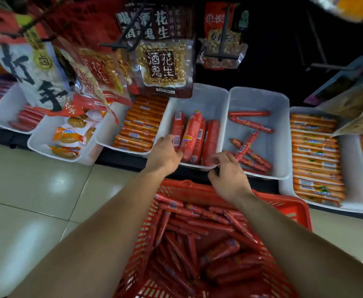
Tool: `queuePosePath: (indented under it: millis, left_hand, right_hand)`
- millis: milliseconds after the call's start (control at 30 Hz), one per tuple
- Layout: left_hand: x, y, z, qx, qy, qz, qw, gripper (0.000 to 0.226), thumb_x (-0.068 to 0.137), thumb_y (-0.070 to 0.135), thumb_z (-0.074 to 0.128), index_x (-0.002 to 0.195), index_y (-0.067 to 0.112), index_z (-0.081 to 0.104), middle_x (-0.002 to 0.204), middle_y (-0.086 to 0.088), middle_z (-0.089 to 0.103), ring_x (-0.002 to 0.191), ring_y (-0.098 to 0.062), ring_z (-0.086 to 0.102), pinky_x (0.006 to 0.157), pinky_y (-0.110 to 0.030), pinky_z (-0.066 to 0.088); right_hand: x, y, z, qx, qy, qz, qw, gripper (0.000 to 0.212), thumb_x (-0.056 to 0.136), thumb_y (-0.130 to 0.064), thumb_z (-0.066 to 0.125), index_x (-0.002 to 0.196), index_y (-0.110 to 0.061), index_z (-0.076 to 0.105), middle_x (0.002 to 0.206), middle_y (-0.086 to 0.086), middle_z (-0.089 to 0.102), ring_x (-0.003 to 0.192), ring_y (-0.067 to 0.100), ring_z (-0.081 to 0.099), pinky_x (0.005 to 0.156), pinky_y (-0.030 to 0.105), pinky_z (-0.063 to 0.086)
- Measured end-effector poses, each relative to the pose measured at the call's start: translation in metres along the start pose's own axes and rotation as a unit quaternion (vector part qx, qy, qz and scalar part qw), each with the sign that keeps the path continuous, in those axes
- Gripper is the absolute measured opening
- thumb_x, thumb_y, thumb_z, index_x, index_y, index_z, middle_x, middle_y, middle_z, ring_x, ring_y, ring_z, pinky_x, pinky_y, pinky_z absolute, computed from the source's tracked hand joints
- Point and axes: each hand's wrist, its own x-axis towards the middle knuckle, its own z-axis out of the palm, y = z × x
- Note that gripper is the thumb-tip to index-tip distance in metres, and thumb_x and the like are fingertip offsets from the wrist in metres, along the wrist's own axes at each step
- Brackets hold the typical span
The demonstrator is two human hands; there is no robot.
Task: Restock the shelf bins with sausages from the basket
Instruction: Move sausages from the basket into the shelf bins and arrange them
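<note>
We see our left hand [165, 154] at the near left part of the middle bin [197, 97], its fingers [177, 152] curled against the near ends of the thick red sausages [194, 136]. These lie just beyond the fingertips, side by side, and their long axis runs away from us, toward the back of the bin. We cannot tell whether the hand truly grips one or only pushes it straight.

To the right, our right hand [227, 179] rests at the near rim of the same bin. Its fingers [218, 161] are bent and narrow, touching the near end of the rightmost thick sausage.

Further right of these fingers lies the half-empty bin [260, 97] with thin sausages [249, 149] scattered in it at several angles.

Behind both wrists, nearer to us, stands the red basket [292, 209], full of sausages [208, 244]. We judge the right hand is slightly nearer to it.
</note>
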Motion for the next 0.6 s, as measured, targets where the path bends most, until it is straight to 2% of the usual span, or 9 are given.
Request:
queuePosePath:
  millis: [67, 167, 300, 367, 600]
  left_hand:
    - [-0.019, -0.004, -0.008, 0.003, -0.01, 0.007, 1.0, 0.055, 0.094, 0.036, 0.063, 0.144, 0.018, 0.046, 0.14, -0.004, 0.052, 0.125, -0.024, 0.054, 0.104, -0.038, 0.045]
    - [-0.051, -0.01, -0.019, 0.002, -0.013, 0.005, 1.0, 0.047, 0.096, 0.029, 0.059, 0.14, 0.018, 0.05, 0.14, -0.003, 0.054, 0.122, -0.021, 0.056, 0.098, -0.029, 0.043]
    - [-0.097, -0.019, -0.02, 0.032, -0.023, 0.006, 0.999, 0.038, 0.092, 0.031, 0.059, 0.128, 0.02, 0.06, 0.128, -0.002, 0.063, 0.116, -0.021, 0.06, 0.1, -0.034, 0.047]
    - [-0.122, -0.025, -0.014, 0.038, -0.027, 0.012, 0.999, 0.036, 0.09, 0.031, 0.06, 0.124, 0.02, 0.061, 0.124, -0.003, 0.064, 0.112, -0.021, 0.061, 0.098, -0.034, 0.047]
    - [-0.192, -0.052, 0.025, 0.054, -0.077, 0.023, 0.995, 0.029, 0.089, 0.024, 0.064, 0.118, 0.015, 0.065, 0.112, -0.01, 0.07, 0.107, -0.028, 0.065, 0.09, -0.029, 0.045]
  right_hand:
    - [-0.01, 0.001, -0.008, 0.009, 0.01, 0.01, 1.0, 0.04, 0.088, -0.018, 0.056, 0.128, -0.019, 0.054, 0.127, 0.003, 0.054, 0.116, 0.025, 0.056, 0.092, 0.043, 0.05]
    - [-0.032, 0.004, -0.021, 0.006, 0.019, 0.032, 0.999, 0.041, 0.087, -0.017, 0.058, 0.128, -0.017, 0.056, 0.129, 0.004, 0.054, 0.114, 0.027, 0.057, 0.09, 0.04, 0.05]
    - [-0.071, 0.01, -0.036, 0.015, 0.032, 0.042, 0.998, 0.04, 0.085, -0.014, 0.059, 0.125, -0.016, 0.057, 0.121, 0.003, 0.056, 0.108, 0.025, 0.059, 0.091, 0.037, 0.049]
    - [-0.094, 0.014, -0.04, 0.005, 0.029, 0.042, 0.999, 0.041, 0.085, -0.015, 0.06, 0.126, -0.016, 0.057, 0.123, 0.004, 0.056, 0.11, 0.024, 0.059, 0.092, 0.038, 0.05]
    - [-0.15, 0.049, -0.025, -0.028, -0.02, 0.056, 0.998, 0.041, 0.086, -0.021, 0.063, 0.126, -0.012, 0.057, 0.123, 0.011, 0.056, 0.111, 0.034, 0.059, 0.093, 0.041, 0.049]
